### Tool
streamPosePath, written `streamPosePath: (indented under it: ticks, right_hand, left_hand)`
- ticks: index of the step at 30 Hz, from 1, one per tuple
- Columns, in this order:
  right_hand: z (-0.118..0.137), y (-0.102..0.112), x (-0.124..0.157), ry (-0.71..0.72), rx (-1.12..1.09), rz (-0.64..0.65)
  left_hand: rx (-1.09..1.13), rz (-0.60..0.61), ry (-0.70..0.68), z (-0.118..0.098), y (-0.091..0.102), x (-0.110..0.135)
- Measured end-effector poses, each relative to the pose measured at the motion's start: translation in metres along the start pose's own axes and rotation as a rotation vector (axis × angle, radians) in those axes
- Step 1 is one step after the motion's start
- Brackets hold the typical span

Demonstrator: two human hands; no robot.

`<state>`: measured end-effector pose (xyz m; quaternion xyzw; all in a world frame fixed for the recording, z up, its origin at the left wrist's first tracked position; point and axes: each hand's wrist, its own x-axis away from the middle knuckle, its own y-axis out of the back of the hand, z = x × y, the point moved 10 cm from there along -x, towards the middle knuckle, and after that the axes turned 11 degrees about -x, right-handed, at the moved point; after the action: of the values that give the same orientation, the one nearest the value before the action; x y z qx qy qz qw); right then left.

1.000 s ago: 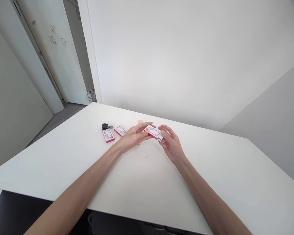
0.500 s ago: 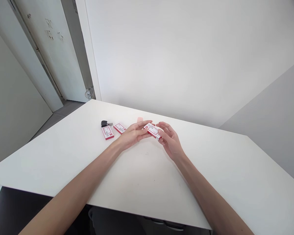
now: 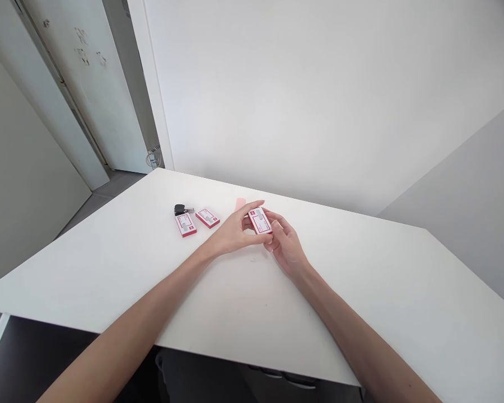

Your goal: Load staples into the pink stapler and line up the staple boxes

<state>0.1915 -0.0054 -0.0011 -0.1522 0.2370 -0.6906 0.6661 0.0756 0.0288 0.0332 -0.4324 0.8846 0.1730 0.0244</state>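
A small white-and-red box (image 3: 259,220) is held above the table between my two hands, its printed face turned up. My left hand (image 3: 234,230) spans its left side, with the thumb along the near edge and the index finger stretched past the far edge. My right hand (image 3: 289,248) grips the right end, thumb at the box's edge and the other fingers partly hidden behind it. Two similar boxes lie on the table to the left, one box (image 3: 186,225) beside the other box (image 3: 208,218).
A black and silver object (image 3: 182,210), perhaps a key, touches the far end of the leftmost box. Beyond my left hand lies a flat pink piece (image 3: 239,203). The white table (image 3: 252,313) meets a wall at the back, and a dark chair (image 3: 201,378) stands under its front edge.
The held box has turned between my hands, and my left thumb has moved from its top to the near edge. My left hand now uncovers the second box on the table.
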Motion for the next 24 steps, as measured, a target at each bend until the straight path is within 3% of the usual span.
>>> streamPosePath:
  ticks: [3, 6, 11, 14, 18, 21, 24]
  right_hand:
    - [0.0, 0.007, -0.002, 0.009, -0.045, -0.029]
    - [0.0, 0.018, -0.005, 0.015, -0.045, -0.087]
    - [0.0, 0.026, -0.007, 0.021, -0.012, -0.126]
    - [-0.001, 0.024, -0.008, 0.034, 0.069, -0.11]
    - [-0.007, 0.027, -0.009, 0.045, 0.274, -0.124]
    - [-0.011, 0.023, -0.01, 0.061, 0.465, -0.106]
    - [-0.011, 0.011, -0.008, 0.101, 0.611, -0.03]
  left_hand:
    - [0.062, -0.139, -0.026, -0.005, 0.016, -0.003]
    - [0.234, -0.333, -0.027, -0.002, 0.044, -0.007]
    - [0.31, -0.669, 0.093, 0.027, 0.093, -0.001]
    - [0.115, -0.773, 0.171, 0.035, 0.107, 0.006]
    - [-0.368, -0.867, 0.163, 0.022, 0.117, 0.017]
    - [-0.688, -0.812, 0.087, 0.012, 0.116, 0.021]
    - [-0.856, -0.715, 0.106, 0.019, 0.118, 0.028]
